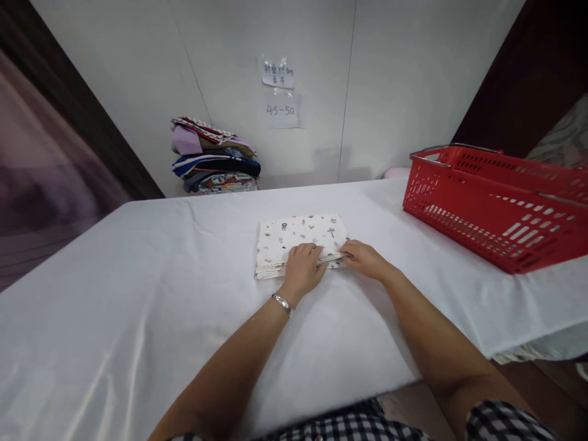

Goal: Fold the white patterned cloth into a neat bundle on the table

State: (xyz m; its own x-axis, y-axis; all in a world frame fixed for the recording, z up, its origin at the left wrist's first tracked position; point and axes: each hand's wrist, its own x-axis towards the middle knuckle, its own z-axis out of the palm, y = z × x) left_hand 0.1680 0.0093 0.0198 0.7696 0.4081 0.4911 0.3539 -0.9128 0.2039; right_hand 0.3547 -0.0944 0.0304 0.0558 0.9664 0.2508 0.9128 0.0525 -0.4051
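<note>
A white folded cloth [301, 236] with small printed plants and figures lies in several layers at the middle of the table. My left hand [303, 266] rests at its front edge, fingers curled over the top and the thumb against the front layers. At the front right corner, my right hand [365, 258] pinches the edge of the upper layers, which are slightly raised there. The undersides of the layers and part of the front edge are hidden by my hands.
A white sheet covers the table [151, 263]. A red plastic basket [487, 208] with metal handles stands on the right. At the back left rises a stack of folded fabrics [215, 156] by the wall. Handwritten paper signs [281, 110] hang on the wall.
</note>
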